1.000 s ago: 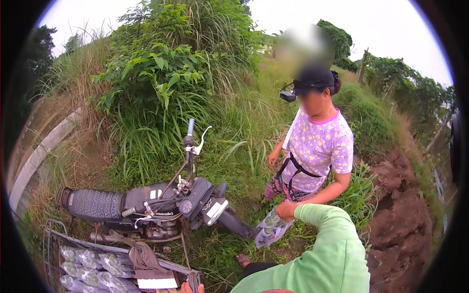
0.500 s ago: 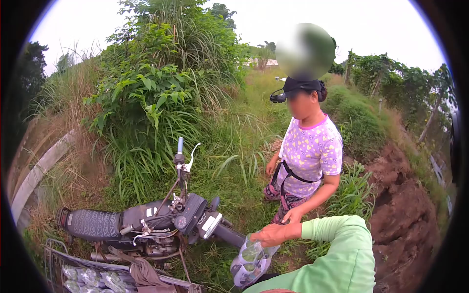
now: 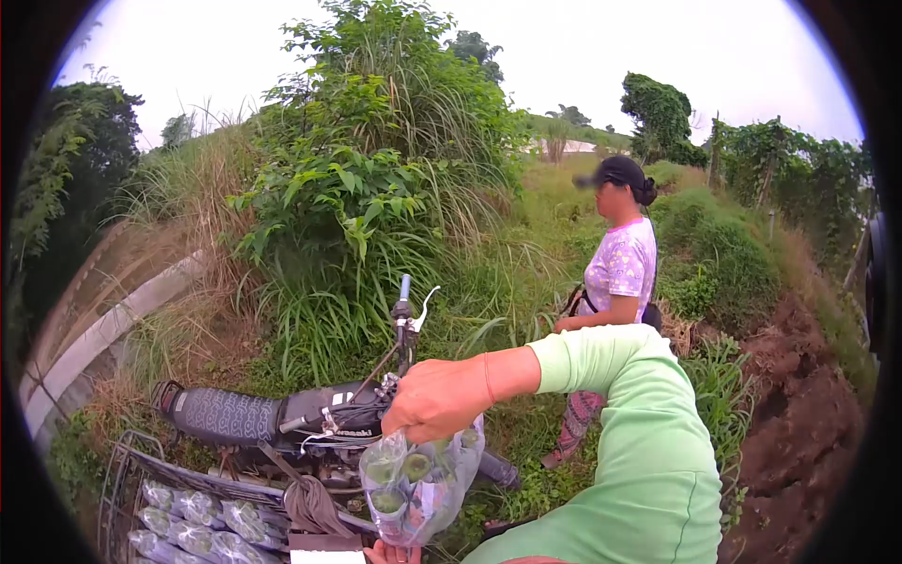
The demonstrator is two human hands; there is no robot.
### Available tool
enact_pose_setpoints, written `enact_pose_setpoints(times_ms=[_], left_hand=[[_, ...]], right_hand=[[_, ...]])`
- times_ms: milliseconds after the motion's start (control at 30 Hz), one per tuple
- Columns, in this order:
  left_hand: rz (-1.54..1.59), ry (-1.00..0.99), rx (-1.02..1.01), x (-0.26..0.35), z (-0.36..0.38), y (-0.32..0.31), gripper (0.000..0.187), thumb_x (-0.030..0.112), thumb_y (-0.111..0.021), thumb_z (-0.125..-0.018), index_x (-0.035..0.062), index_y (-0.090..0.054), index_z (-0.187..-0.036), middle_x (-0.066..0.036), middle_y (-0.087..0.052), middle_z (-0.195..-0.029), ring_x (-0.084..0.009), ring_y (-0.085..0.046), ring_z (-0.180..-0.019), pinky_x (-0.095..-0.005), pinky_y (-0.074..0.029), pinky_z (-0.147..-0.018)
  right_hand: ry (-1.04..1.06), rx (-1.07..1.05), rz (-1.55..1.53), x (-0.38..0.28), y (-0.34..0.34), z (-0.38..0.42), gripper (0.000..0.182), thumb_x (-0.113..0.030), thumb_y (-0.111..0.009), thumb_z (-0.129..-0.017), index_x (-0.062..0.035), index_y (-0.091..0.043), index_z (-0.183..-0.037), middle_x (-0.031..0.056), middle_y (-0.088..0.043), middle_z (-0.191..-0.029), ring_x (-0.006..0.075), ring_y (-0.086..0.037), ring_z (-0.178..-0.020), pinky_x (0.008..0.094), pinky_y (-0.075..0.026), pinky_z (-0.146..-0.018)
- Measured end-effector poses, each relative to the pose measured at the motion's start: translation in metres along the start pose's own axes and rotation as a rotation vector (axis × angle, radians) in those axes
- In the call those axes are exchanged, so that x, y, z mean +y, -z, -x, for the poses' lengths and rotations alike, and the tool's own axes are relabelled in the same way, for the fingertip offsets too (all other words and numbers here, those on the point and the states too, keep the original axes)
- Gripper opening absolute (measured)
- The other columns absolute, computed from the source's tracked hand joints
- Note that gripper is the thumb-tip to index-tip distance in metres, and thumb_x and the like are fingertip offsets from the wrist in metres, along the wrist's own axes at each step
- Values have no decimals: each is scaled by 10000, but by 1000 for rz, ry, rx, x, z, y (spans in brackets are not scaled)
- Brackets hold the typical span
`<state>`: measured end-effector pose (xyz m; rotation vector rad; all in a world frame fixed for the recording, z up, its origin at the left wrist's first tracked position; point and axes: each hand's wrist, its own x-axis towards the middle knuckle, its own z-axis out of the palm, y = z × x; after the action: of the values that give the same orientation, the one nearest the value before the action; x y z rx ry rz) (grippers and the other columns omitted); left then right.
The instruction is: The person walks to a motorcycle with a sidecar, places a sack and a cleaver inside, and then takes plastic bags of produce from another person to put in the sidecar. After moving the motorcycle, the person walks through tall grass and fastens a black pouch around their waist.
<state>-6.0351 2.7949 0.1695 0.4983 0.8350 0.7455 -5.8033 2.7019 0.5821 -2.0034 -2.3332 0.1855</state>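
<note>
My right hand [image 3: 437, 399], at the end of a light green sleeve, is closed around the top of a clear plastic bag [image 3: 421, 489] with green round produce inside. The bag hangs in front of the motorcycle's handlebars. Low in the view, the fingers of my left hand [image 3: 390, 553] show just under the bag's bottom; whether they bear its weight is unclear. To the left, similar bags of produce [image 3: 211, 526] lie in rows in a metal-framed sidecar [image 3: 117, 489]. A coiled brown rope or strap [image 3: 313, 506] rests on the sidecar's edge.
A black motorcycle [image 3: 230, 414] stands beyond the sidecar. Another person [image 3: 625, 258] in a purple patterned shirt and cap stands on the grass to the right. Tall bushes [image 3: 357, 188] rise behind; a dirt bank [image 3: 799, 423] is at the right.
My right hand has moved left and up with the bag, toward the sidecar. My left hand's fingers have come into view below it. The other person has turned and stands farther off.
</note>
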Motion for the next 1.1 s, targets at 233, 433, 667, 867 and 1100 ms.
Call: enact_pose_setpoints(times_ms=[233,433,667,867,1100], left_hand=[[132,6,-292,58,20,-18,826,613,-463,-1009,168,-74,-1586,-153,-193,-1601,-369,-319,-1433,-638,-446,-1006],[317,-106,127,80,7,14,1039,588,-691,-892,148,-65,-1594,-174,-268,-1560,-372,-444,-1336,-623,-462,-971],[338,-251,395,103,1,112,1106,676,-688,-840,160,-75,-1603,-174,-329,-1536,-353,-484,-1284,-598,-466,-918],[246,-320,543,115,-11,254,938,646,-612,-916,140,-190,-1583,-171,-394,-1496,-365,-501,-1257,-582,-474,-948],[151,-412,968,103,24,320,543,486,-579,-993,87,-522,-1357,-83,-595,-1261,-233,-599,-1073,-448,-514,-834]], right_hand=[[278,-8,-16,-23,11,-93,172,-128,-598,-795,-65,-678,-933,191,-642,-740,411,-631,-711,503,-499,-625],[374,-132,-34,-72,-14,-178,281,-32,-616,-764,-41,-724,-1024,168,-660,-802,376,-620,-763,435,-507,-717],[562,-239,-237,-118,-86,-261,246,-28,-599,-794,-15,-701,-1018,210,-657,-827,405,-612,-749,418,-499,-704],[687,-351,-231,-180,-190,-347,253,-147,-577,-851,-31,-698,-1040,245,-618,-762,455,-589,-734,448,-499,-691],[751,-350,-330,-273,-395,-357,286,-205,-579,-872,-78,-716,-1088,229,-701,-901,430,-674,-877,516,-530,-806]])
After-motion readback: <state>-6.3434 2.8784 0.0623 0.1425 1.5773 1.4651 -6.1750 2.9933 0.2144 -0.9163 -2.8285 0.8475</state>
